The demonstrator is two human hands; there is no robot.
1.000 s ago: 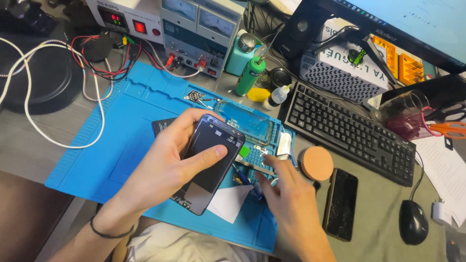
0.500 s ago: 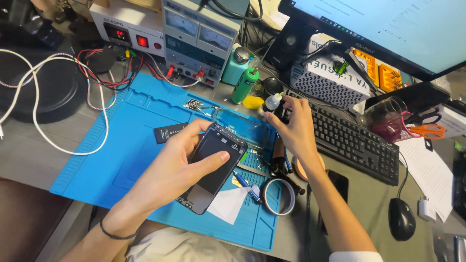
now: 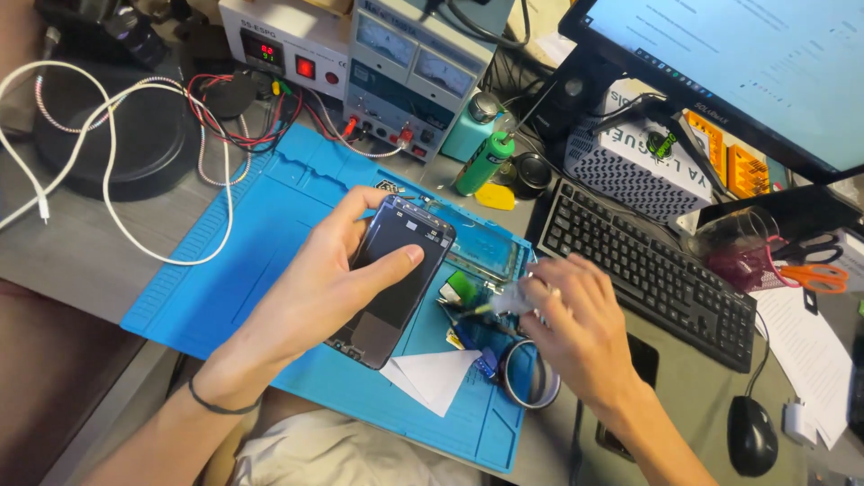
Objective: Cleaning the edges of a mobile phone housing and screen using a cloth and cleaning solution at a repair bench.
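Cluttered repair surface (image 3: 99, 261), blue silicone mat (image 3: 243, 270). Left hand (image 3: 328, 279) grips the dark opened smartphone (image 3: 396, 270) tilted over the mat; right hand (image 3: 576, 328) pinches a small blurred bottle (image 3: 513, 297) beside it. Applying step; likely needs steady aim.

One phone (image 3: 396, 279), two bottles (image 3: 484, 162), one keyboard (image 3: 648, 270), one mouse (image 3: 751, 436), two hands (image 3: 315, 288)

A glossy black glass phone (image 3: 393, 279) rests over a matt blue rubbery mat (image 3: 243, 261) on the desk's smooth grey top (image 3: 81, 252). Nearby lie matt white paper (image 3: 432, 376), a shiny tape roll (image 3: 531, 373) and a matt black plastic keyboard (image 3: 648, 270).
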